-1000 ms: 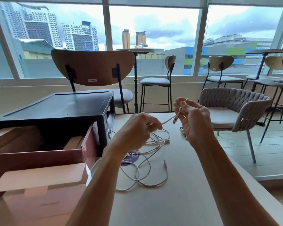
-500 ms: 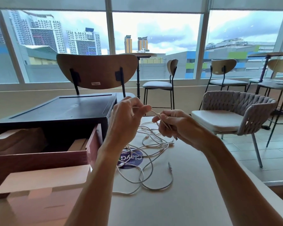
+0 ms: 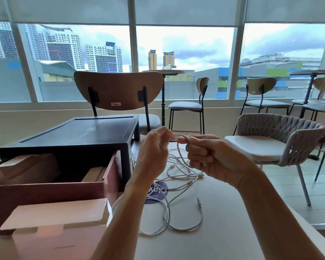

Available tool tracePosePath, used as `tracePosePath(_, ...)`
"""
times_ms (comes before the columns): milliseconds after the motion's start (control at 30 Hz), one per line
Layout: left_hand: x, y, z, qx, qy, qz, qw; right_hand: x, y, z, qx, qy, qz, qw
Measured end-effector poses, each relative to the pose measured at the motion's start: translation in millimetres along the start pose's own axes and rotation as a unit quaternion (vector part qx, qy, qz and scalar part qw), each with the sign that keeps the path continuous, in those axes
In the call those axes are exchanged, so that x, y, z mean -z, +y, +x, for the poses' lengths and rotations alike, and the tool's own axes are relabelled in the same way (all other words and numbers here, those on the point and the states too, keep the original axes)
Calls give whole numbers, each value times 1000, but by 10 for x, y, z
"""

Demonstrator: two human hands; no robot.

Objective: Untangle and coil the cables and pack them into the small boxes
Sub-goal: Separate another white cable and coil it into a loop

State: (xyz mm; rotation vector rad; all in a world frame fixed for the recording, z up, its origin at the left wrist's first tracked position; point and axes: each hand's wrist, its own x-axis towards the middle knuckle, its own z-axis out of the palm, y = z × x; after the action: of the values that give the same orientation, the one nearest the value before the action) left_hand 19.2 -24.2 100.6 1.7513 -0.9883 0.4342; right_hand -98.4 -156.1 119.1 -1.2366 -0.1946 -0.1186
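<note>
In front of the black cabinet (image 3: pixel 79 134), a small cardboard box (image 3: pixel 54 218) sits flap-open on the bench (image 3: pixel 223 237), against the cabinet's pulled-out drawer (image 3: pixel 45 192). Right of the cabinet, my left hand (image 3: pixel 154 152) pinches the white cable (image 3: pixel 177 136) and my right hand (image 3: pixel 210 158) curls around it (knuckles nearly touching). The rest lies tangled on the bench below.

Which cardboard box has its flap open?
The pale box nearest the camera, in front of the drawer; its flap stands open. The other boxes sit inside the drawer.
</note>
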Motion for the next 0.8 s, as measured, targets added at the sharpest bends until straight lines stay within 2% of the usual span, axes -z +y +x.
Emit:
tracePosePath(133, -62, 10, -9, 17, -19, 1, 1000, -34, -32, 8, 13, 9, 88, 996)
tracePosePath(267, -113, 73, -67, -20, -98, 29, 995, 0, -99, 0, 71, 13, 149, 986)
tracePosePath(367, -164, 130, -103, -48, -149, 54, 986, 43, -138, 12, 125, 84, 185, 971)
tracePosePath(500, -110, 232, -105, -81, -172, 82, 978, 74, -133, 13, 159, 194, 231, 940)
tracePosePath(667, 98, 392, -87, -99, -234, 89, 963, -35, -73, 58, 214, 274, 151, 925)
tracePosePath(733, 196, 438, -71, -104, -253, 98, 957, -40, -43, 67, 222, 300, 19, 928)
tracePosePath(800, 276, 462, -57, -103, -267, 98, 953, -31, -2, 71, 216, 306, -153, 915)
